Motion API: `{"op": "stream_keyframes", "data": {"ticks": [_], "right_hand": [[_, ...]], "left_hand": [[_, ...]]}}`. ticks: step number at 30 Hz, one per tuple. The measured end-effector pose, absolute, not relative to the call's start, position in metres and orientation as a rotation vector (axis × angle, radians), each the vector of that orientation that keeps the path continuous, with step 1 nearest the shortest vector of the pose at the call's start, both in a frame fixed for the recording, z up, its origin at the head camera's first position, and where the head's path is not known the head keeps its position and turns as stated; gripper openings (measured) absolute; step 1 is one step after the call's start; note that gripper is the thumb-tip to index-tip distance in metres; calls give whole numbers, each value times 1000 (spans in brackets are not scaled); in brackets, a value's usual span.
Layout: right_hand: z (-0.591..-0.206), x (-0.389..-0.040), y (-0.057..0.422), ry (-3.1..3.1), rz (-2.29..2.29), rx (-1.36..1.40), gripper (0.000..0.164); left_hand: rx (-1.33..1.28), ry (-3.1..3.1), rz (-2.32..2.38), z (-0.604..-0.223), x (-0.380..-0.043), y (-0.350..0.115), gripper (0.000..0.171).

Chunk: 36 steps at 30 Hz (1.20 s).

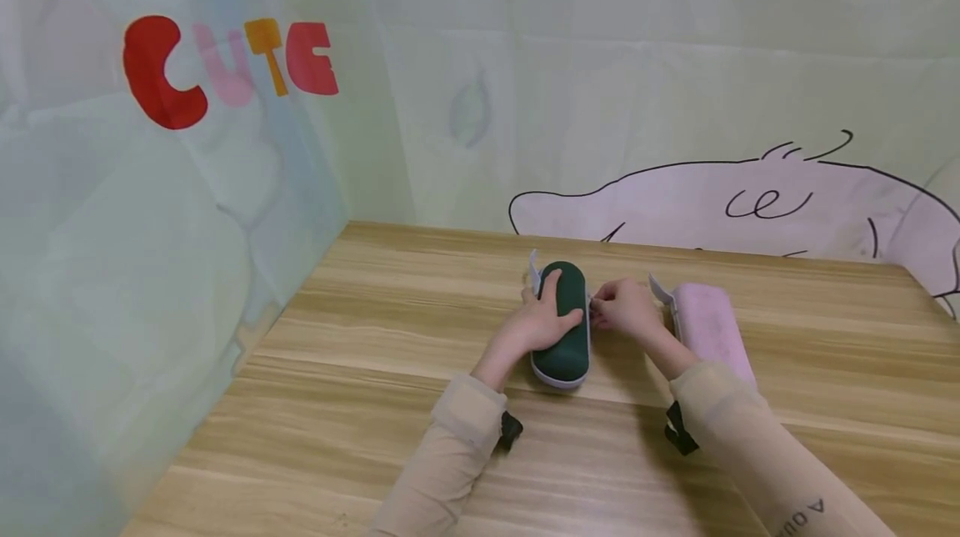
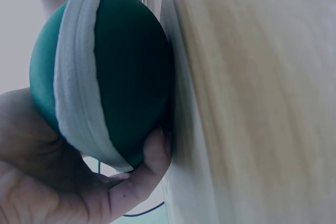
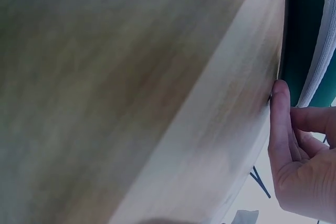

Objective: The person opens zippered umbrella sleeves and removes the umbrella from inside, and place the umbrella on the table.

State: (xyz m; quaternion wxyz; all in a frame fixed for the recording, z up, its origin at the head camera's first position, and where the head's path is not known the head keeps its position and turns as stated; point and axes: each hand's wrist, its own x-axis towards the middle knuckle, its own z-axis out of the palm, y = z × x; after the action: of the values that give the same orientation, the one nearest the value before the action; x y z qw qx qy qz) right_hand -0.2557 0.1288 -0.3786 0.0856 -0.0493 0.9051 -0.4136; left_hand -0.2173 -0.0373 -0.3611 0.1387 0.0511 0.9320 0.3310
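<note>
A dark green zippered case [image 1: 564, 358], long and rounded, lies on the wooden table in front of me. My left hand [image 1: 537, 325] holds it from the left, thumb and a finger spread over its top; the left wrist view shows a finger curled under its side. Around its edge runs a pale zipper band [image 2: 79, 77]. At the case's right edge my right hand [image 1: 628, 308] pinches the zipper pull, mostly hidden by the fingertips. A light strap [image 1: 534, 268] sticks up at the case's far left.
To the right lies a pink case [image 1: 708, 324] with its own light strap [image 1: 660, 288], partly behind my right forearm. The wooden table [image 1: 360, 337] meets a printed cloth backdrop [image 1: 450, 62] at the back and left.
</note>
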Motion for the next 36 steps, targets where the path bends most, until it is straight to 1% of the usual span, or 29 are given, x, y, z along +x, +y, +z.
{"op": "stream_keyframes", "data": {"ticks": [17, 36], "right_hand": [[-378, -250, 128, 2698, -1210, -116, 20], [-379, -244, 130, 2698, -1246, -178, 19]], "left_hand": [[142, 2689, 973, -361, -216, -38, 75], [153, 2679, 989, -363, -217, -38, 74]]}}
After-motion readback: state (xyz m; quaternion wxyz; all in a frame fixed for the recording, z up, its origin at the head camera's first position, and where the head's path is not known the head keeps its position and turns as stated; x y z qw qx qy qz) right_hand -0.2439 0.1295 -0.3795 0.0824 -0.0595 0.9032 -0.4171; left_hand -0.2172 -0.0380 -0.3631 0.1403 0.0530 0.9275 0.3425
